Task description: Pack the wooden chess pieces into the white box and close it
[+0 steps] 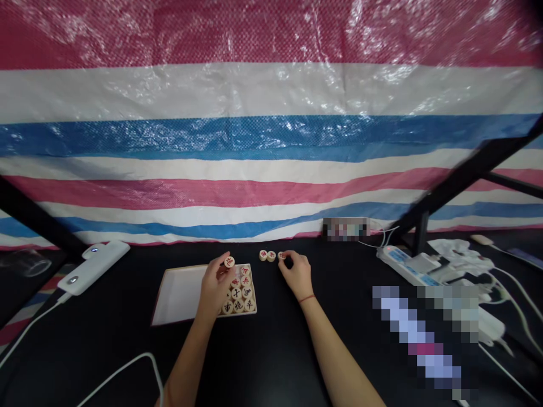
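Observation:
My left hand (217, 285) is closed on a round Chinese chess piece (229, 262) with a red character, held above the box. Beneath that hand, a shallow box (255, 299) holds rows of Chinese chess pieces (236, 293) with red and black characters; the hand hides part of them. The open white lid (178, 297) lies to the box's left. My right hand (297, 275) pinches another Chinese chess piece (281, 256) on the black table. Left of it, two pieces (267, 256) lie side by side in the same row, red characters up.
A white device with a cable (94, 268) lies at the left. On the right are a power strip (407, 265), tangled white cables (462, 263) and blurred-out items. A striped plastic sheet (271, 135) hangs behind the black table (263, 362), with dark frame bars (458, 175) at both sides.

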A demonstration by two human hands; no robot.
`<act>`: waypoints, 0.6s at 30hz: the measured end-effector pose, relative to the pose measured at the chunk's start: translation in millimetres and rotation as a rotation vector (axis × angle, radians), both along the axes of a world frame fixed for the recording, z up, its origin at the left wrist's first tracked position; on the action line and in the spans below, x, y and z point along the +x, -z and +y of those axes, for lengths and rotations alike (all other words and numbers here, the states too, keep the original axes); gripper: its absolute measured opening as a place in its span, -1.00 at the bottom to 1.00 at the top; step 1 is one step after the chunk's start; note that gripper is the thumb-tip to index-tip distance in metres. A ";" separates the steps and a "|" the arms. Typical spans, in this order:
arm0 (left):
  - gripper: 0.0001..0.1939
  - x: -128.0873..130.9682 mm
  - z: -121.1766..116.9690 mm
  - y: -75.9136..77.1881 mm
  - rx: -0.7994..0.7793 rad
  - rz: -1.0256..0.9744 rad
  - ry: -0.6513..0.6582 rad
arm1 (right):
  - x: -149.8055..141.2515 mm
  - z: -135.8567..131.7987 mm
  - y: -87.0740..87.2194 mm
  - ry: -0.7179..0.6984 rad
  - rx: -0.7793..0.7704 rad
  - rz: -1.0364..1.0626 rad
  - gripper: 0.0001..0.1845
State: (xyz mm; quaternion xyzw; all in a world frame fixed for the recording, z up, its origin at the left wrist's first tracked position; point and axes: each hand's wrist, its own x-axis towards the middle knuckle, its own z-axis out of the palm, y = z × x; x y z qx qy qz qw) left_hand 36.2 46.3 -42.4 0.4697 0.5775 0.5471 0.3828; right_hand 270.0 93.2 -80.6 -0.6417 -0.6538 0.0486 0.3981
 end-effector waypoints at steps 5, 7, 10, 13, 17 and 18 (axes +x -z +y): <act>-0.66 2.5 -3.0 -1.8 0.100 0.228 0.035 | -11.2 -8.8 -16.2 -0.036 0.059 0.035 -0.86; -0.71 6.3 -6.0 -4.2 0.169 0.407 0.038 | -23.2 -17.7 -27.0 -0.105 0.149 0.133 -0.86; -0.75 12.9 -10.9 -6.8 0.280 0.603 0.083 | -50.5 -35.8 -39.2 -0.376 0.151 0.280 -0.86; -0.75 16.6 -14.1 -7.9 0.333 0.718 0.152 | -74.8 -50.4 -42.7 -0.488 0.112 0.344 -0.83; -0.75 15.5 -14.5 -8.1 0.336 0.794 0.181 | -74.1 -47.8 -40.0 -0.427 0.102 0.382 -0.86; -0.73 14.8 -14.2 -7.8 0.330 0.796 0.174 | -67.0 -42.9 -38.4 -0.379 0.110 0.378 -0.86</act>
